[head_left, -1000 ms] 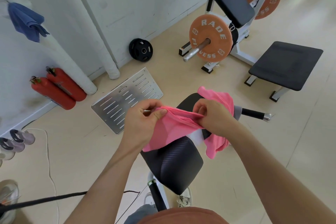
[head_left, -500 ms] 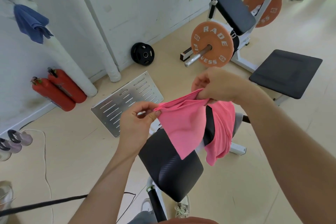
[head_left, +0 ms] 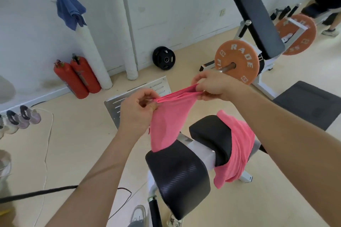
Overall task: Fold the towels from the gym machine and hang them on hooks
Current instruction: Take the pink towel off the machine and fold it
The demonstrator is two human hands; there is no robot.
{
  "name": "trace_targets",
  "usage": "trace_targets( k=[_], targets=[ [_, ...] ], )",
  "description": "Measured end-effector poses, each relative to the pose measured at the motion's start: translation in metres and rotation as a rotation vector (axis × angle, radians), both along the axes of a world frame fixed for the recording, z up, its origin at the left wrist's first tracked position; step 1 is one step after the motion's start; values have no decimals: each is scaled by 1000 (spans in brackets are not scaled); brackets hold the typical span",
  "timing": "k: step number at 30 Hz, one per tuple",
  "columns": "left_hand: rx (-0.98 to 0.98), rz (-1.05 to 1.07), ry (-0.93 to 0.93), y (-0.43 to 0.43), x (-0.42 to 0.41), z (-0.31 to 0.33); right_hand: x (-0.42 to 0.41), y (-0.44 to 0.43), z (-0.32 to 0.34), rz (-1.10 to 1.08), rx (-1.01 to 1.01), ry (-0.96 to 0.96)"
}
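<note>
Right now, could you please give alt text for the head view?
The left hand and right hand pinch the top edge of a pink towel, stretched between them above a black padded gym machine. A second pink towel drapes over the machine; a blue towel hangs on the wall.

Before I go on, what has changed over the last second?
The left hand and right hand lifted the pink towel and pulled apart, stretching its top edge. Both still pinch it. The second pink towel stays draped over the pad; the blue towel still hangs on the wall.

Bare forearms (head_left: 103, 162), pale sneakers (head_left: 138, 214)
</note>
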State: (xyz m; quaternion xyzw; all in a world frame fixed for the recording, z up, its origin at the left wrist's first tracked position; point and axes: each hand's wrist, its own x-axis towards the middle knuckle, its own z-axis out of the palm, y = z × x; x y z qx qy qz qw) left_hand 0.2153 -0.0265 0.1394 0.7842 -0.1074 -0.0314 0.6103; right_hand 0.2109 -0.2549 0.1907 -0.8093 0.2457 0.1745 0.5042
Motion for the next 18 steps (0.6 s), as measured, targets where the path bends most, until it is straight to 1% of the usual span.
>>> trace_targets(
  k=[3,5,7,10,12,13,15,16,18],
  targets=[
    [54,7,-34,6,15,-1,14,10,-11,-65,116,-120],
    [107,17,-81,6,28,0,23,16,-17,-109,142,-176],
    [131,69,-118,3,43,6,33,22,-16,-172,150,-271],
    [150,144,-151,3,49,19,44,25,-10,-195,98,-411],
    [179,112,-161,6,39,24,38,21,-12,-158,1,-426],
    [214,55,-167,8,31,22,29,17,-15,-123,-74,-392],
    [349,-162,-145,14,9,8,2,10,-27,35,-224,-215],
    [428,-306,-96,17,-2,-3,-13,7,-37,143,-265,-88],
    [550,-571,41,21,-24,-34,-46,8,-65,325,-270,143]
  ],
)
